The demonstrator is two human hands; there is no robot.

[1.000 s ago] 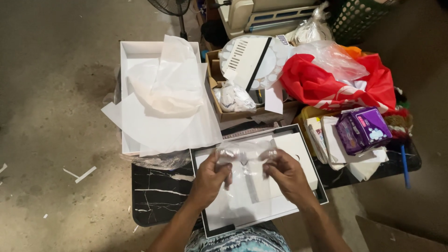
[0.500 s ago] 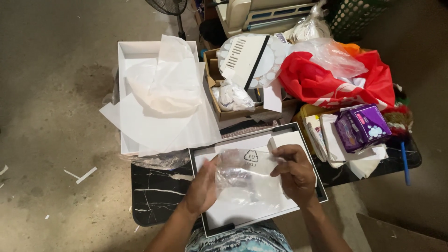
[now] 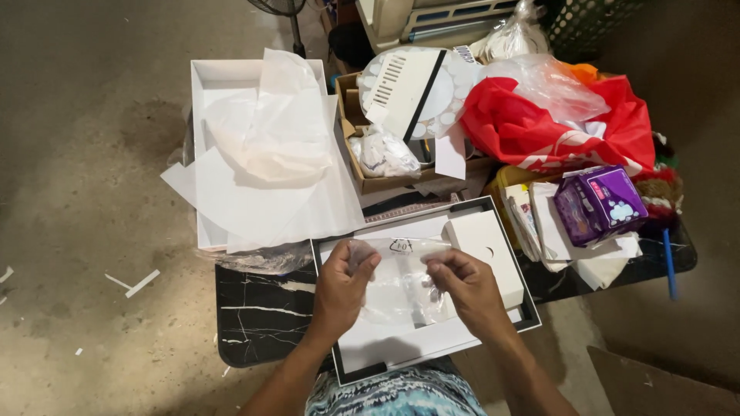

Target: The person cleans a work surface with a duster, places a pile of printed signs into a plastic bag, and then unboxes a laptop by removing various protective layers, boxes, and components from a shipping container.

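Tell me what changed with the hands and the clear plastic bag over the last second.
Half a second ago the right hand was off the clear plastic bag while the left hand pressed it flat. Now both hands pinch it again, one at each side, lifted slightly over the white box. The box, the red bag and the purple packet stayed where they were.

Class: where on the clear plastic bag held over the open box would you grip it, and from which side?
Pinch the clear plastic bag at its two side edges, from left and right, as the left hand and right hand do: it is thin, limp film and probably sags elsewhere.
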